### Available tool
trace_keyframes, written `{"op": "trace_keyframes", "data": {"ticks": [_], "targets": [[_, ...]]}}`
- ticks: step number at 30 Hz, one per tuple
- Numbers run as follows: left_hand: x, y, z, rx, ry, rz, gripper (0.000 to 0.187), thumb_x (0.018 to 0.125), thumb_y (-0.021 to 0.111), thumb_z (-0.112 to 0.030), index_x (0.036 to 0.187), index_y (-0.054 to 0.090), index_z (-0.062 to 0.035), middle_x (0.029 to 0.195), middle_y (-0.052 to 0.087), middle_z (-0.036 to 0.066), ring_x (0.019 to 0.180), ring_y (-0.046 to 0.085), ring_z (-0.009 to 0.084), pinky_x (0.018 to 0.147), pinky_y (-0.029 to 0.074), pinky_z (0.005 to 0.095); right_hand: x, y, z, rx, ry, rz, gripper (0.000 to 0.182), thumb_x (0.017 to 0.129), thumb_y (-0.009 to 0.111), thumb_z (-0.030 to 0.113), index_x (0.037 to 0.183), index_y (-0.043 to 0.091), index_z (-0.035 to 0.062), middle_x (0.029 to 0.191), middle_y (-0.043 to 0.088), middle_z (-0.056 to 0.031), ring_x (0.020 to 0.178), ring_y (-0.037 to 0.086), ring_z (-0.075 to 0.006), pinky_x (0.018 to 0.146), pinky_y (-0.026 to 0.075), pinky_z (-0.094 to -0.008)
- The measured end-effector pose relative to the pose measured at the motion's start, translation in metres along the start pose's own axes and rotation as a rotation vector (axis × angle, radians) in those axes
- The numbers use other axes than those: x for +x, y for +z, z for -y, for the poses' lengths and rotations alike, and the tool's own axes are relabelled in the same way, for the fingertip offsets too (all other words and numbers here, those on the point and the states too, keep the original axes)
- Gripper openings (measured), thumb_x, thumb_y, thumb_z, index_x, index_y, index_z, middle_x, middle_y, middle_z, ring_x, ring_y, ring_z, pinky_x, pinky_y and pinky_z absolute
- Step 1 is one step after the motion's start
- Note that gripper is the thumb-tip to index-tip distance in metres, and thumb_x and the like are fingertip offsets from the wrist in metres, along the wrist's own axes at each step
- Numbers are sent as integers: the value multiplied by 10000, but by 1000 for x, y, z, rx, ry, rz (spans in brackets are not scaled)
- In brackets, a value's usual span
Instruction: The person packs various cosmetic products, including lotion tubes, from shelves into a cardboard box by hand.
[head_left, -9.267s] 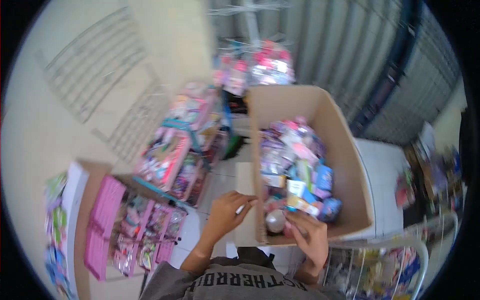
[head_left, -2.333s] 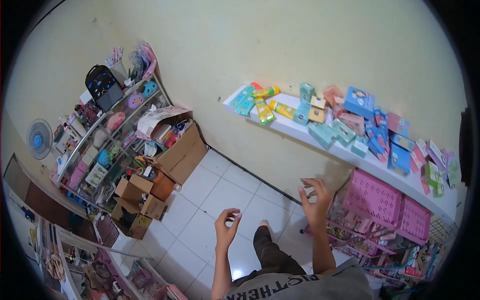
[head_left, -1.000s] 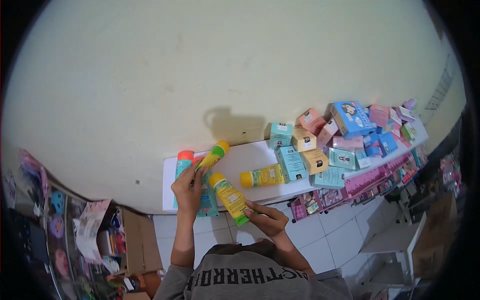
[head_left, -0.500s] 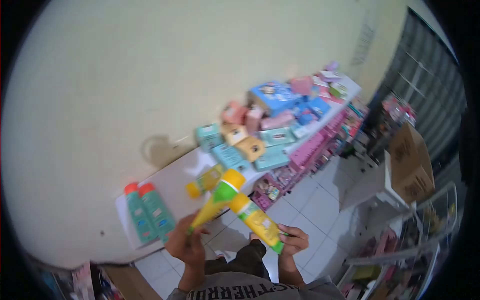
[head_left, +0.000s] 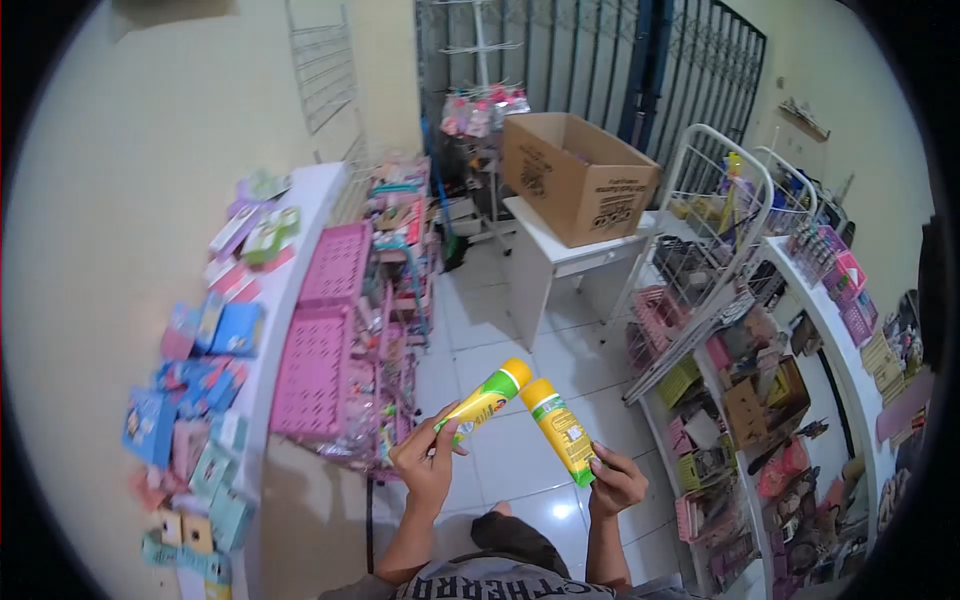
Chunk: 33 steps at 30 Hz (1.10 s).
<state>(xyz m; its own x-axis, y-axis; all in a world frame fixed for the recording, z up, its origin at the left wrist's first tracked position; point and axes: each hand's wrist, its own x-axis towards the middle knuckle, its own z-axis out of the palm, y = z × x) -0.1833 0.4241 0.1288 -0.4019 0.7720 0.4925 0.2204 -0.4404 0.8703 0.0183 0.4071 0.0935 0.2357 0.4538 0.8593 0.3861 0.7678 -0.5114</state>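
Observation:
My left hand [head_left: 425,462] is closed around the lower end of a yellow and green squeeze tube [head_left: 484,400], its yellow cap tilted up and to the right. In my right hand [head_left: 617,482] I grip a second squeeze tube [head_left: 562,436], yellow with a green end, by its bottom; a pale label shows on it, and its cap leans up and to the left. The two caps are close together in front of me, above the tiled floor [head_left: 480,345].
To the left, a white shelf top [head_left: 272,330] bears several small boxes, including a blue box [head_left: 148,425]. Pink baskets [head_left: 312,375] are beside it. Ahead, an open cardboard box [head_left: 580,190] stands on a white table [head_left: 540,265]. Stocked white shelving [head_left: 790,265] lines the right.
My view has swung right, away from the wall, toward the cardboard box and the right-hand shelving. Both tubes remain in my hands and have moved away from over the shelf top.

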Motion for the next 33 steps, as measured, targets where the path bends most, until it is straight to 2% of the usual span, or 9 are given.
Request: {"op": "trace_keyframes", "data": {"ticks": [2,7,14,16,19,22,24,30,33], "targets": [[21,40,5,-32,-60,123,193,800,523,-80,919,585,59,716,590,109,516,530,105,405,453,216,16,-10,-26,-45,0,-51,142,576,676,-17,701,639,40,792,612,-165,679,611,-209,609,486,-234],[61,112,11,-92,-88,206,185,802,513,-66,916,585,61,723,596,107,516,530,102,409,459,217,69,-21,-71,-176,-13,-100,140,584,671,-15,711,640,37,796,613,-163,684,611,-210,626,483,-245],[112,190,59,-149,-118,205,210,812,505,-96,919,577,71,776,597,126,544,540,115,415,476,226,107,-6,-159,-240,7,-117,158,582,682,-6,728,640,40,827,610,-165,688,606,-206,608,476,-236],[134,214,79,-194,-155,168,182,787,530,-62,931,589,32,703,605,117,522,555,108,414,485,219,122,5,-189,-242,-11,-139,176,572,689,-5,734,644,45,823,613,-155,675,603,-196,597,470,-229],[176,250,109,-195,-131,141,177,784,533,-60,922,593,32,709,605,113,531,553,106,427,493,222,147,19,-244,-331,29,-136,207,556,695,-11,750,648,46,822,617,-136,671,602,-184,597,468,-227],[225,291,136,-184,-84,136,173,779,543,-63,919,598,24,701,607,99,527,550,93,433,486,214,185,42,-301,-291,22,-156,206,565,680,-38,747,643,51,834,616,-140,684,600,-179,605,472,-238],[259,318,156,-63,-78,119,205,799,527,-90,918,579,68,748,599,107,555,546,99,430,478,217,213,57,-336,-284,25,-123,209,570,675,-46,754,639,46,844,613,-144,701,602,-185,614,472,-239],[364,421,187,61,191,197,218,771,559,-87,975,582,-12,641,583,116,477,500,72,418,426,213,286,91,-442,-321,-31,-148,225,595,642,-81,795,626,20,875,605,-151,765,599,-220,649,477,-265],[409,480,209,79,338,265,219,766,565,-127,963,593,-34,622,562,134,470,521,121,452,414,270,326,103,-497,-389,29,-68,229,626,640,-38,842,631,37,918,599,-131,828,587,-228,734,456,-291]]}}
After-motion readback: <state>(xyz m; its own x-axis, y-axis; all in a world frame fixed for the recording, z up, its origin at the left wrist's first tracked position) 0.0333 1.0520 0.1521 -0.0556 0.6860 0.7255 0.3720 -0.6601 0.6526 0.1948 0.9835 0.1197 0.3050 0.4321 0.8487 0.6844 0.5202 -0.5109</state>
